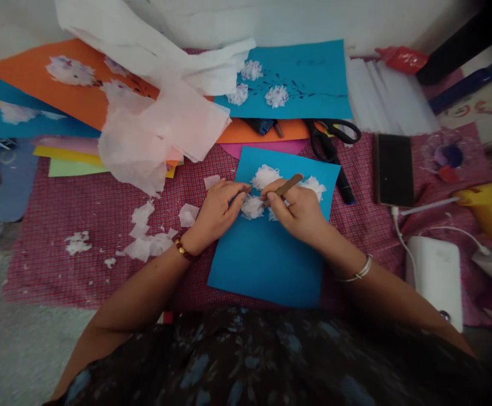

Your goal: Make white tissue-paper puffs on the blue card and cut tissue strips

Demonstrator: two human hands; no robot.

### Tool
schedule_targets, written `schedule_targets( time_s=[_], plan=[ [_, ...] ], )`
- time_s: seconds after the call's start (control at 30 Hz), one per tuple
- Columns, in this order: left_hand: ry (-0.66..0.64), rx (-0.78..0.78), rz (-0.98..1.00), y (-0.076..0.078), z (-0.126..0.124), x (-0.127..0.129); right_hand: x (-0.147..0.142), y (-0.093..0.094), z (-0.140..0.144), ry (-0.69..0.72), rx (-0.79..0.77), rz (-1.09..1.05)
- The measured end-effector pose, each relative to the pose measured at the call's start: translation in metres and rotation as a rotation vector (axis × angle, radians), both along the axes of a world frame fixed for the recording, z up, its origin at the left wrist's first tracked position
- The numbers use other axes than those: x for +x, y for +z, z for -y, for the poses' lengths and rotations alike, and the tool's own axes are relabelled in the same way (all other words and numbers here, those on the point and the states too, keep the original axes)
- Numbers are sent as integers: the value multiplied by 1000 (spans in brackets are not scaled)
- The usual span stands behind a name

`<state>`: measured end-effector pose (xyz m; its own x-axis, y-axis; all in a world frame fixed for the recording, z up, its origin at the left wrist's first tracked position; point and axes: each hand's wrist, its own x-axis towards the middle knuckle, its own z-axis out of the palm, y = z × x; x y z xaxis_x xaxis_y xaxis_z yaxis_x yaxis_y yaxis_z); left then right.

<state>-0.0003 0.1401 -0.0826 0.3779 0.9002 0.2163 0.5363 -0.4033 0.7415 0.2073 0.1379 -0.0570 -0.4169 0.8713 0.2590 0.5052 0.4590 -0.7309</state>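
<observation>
Two bare hands work over a blue sheet (266, 259), which lies slightly askew on a red checked cloth (195, 192) directly before the person. White paper flowers are grouped on the upper half of the sheet: one (265, 176) near its far edge, one (252, 208) toward the left side, one (314, 186) toward the right, and part of another just visible beneath the right hand (294, 206). The right hand is closed, its thumb and fingers pinching a flat brown stick (288, 187); the lower end of the stick meets or nearly meets the left flower. The left hand (220, 206) is half curled, thumb and forefinger drawn close together at the same flower's edge; whether they grip any paper cannot be told. Torn white scraps (148, 242) lie on the cloth left of the sheet. Beyond it, a second blue sheet (309, 62) bears three flowers and dark painted sprigs, with black scissors (328, 138) just below its near edge. Pale pink tissue (165, 118) partly covers an orange sheet (76, 96) at upper left. At right are a dark phone (394, 169) and a yellow glue gun (488, 208).
</observation>
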Motion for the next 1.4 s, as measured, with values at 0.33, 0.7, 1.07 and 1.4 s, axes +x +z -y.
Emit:
schedule_targets(
  time_s=[0.33,0.7,1.07,1.4],
  plan=[
    [17,8,-6,-4,-2,-1,14,19,-10,-205,-36,-410],
    [104,554,2,31,19,-9,51,38,56,-435,30,-714],
    [115,165,-422,19,148,-26,60,-33,131,-497,-268,-1024],
    [504,-9,197,-24,194,22,82,-47,144,-534,-158,-935]
  ],
)
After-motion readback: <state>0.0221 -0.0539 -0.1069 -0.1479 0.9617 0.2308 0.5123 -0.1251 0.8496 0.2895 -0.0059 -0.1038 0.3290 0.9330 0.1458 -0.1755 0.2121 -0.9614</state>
